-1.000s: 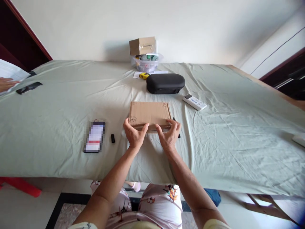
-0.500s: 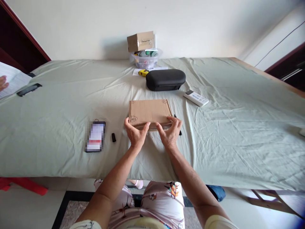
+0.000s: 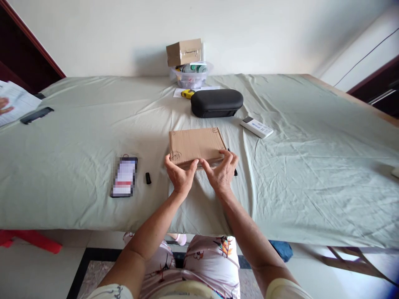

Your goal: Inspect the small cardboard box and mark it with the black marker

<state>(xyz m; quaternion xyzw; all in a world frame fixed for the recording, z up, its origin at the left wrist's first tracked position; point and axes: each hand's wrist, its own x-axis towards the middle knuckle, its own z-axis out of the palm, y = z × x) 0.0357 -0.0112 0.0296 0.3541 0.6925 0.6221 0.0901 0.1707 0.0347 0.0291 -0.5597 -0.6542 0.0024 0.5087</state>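
A flat brown cardboard box (image 3: 196, 143) with pen scribbles at its corners lies on the cloth in front of me. My left hand (image 3: 181, 174) grips its near left corner, fingers at the side and thumb on the front edge. At the near right corner my right hand (image 3: 220, 171) holds it the same way, and the two thumbs almost meet mid-edge. Part of a thin black object (image 3: 236, 172) shows beside my right hand; the rest of it is hidden. Left of the box are a small black cap-like piece (image 3: 148, 178) and a phone (image 3: 124, 177) with a blurred screen.
Beyond the box sit a black hard case (image 3: 217, 103), a yellow tape measure (image 3: 187, 94) and a white device (image 3: 257, 127). A clear tub (image 3: 191, 79) with a carton (image 3: 183, 52) on top stands by the wall. At far left, another person's hand (image 3: 4, 106) touches papers.
My thumbs have moved closer together along the box's front edge, the left hand shifting slightly right. The box stays in place. The other person's hand and papers at far left have moved slightly.
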